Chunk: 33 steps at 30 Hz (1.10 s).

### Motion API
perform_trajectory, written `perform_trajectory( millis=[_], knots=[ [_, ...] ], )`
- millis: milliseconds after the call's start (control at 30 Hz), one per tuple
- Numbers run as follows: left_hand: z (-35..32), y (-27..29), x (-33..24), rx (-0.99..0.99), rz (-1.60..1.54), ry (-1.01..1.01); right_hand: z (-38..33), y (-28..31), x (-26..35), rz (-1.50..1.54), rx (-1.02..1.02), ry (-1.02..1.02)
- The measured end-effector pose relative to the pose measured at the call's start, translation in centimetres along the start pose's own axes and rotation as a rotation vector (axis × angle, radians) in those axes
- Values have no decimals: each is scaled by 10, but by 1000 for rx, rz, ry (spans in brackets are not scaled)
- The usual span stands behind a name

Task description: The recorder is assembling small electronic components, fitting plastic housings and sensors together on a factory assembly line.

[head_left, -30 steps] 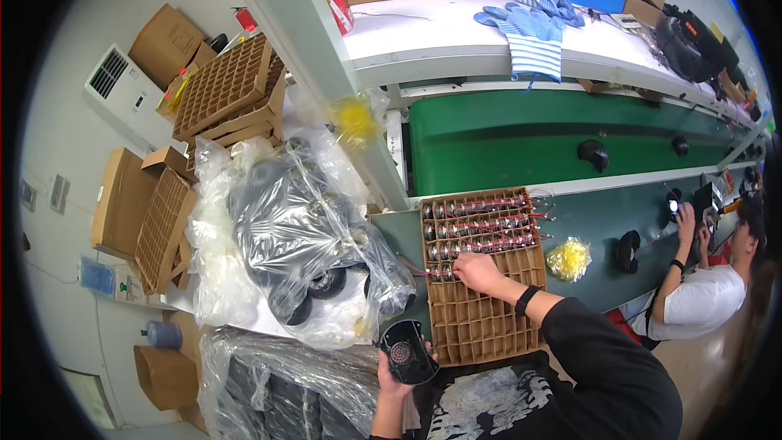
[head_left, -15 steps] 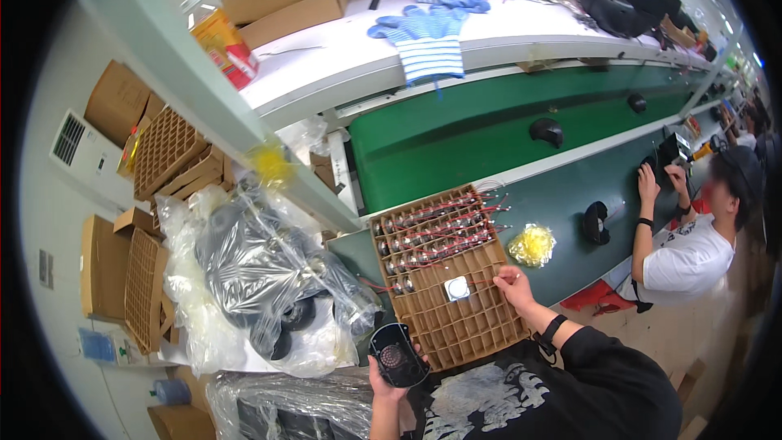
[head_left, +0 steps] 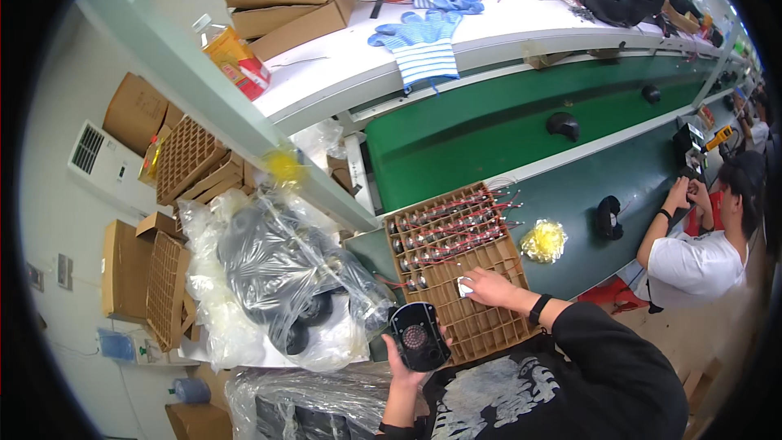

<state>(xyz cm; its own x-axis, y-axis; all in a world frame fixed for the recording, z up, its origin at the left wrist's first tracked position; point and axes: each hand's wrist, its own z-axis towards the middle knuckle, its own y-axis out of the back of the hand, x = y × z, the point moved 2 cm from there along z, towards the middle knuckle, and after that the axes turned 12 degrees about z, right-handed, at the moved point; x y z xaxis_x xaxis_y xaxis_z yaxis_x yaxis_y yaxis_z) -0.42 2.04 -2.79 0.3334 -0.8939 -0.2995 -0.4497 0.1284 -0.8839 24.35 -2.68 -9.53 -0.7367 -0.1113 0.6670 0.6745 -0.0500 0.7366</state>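
Note:
My left hand [head_left: 407, 376] is wrapped round a black plastic housing [head_left: 419, 337], whose face with a round patch of small holes is turned up. It is held beside the near left edge of a cardboard divider tray [head_left: 468, 334]. Over the middle of that tray, my right hand [head_left: 492, 288] has its fingertips closed at a small white square piece [head_left: 464, 286], partly covering it. Rows of small metal parts with red wires [head_left: 444, 236] fill the far cells; the nearer cells I can see hold none.
Plastic-wrapped black parts [head_left: 277, 257] crowd the left. A crumpled yellow bundle [head_left: 543, 241] and a black curved shell [head_left: 608, 217] lie right of the tray. Beyond runs a green conveyor belt [head_left: 472, 143] carrying black shells. A co-worker [head_left: 700, 257] works at the right.
My right hand has moved left from the tray's right edge onto the white square piece. My left hand still holds the housing. The view has shifted slightly; the co-worker's hands have come together.

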Motion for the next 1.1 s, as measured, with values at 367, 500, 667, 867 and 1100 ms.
perform_trajectory(
  millis=[367,500,667,867,1100],
  knots=[
    [3,-21,3,-223,198,-105,8,141,173,304,-266,311],
    [11,-44,10,-206,361,-49,8,127,181,195,-123,370],
    [16,-48,22,-179,419,15,9,115,175,100,24,336],
    [14,-50,30,-171,445,74,1,103,171,73,56,273],
    [16,-56,34,-181,437,110,1,108,171,36,97,199]
  ],
)
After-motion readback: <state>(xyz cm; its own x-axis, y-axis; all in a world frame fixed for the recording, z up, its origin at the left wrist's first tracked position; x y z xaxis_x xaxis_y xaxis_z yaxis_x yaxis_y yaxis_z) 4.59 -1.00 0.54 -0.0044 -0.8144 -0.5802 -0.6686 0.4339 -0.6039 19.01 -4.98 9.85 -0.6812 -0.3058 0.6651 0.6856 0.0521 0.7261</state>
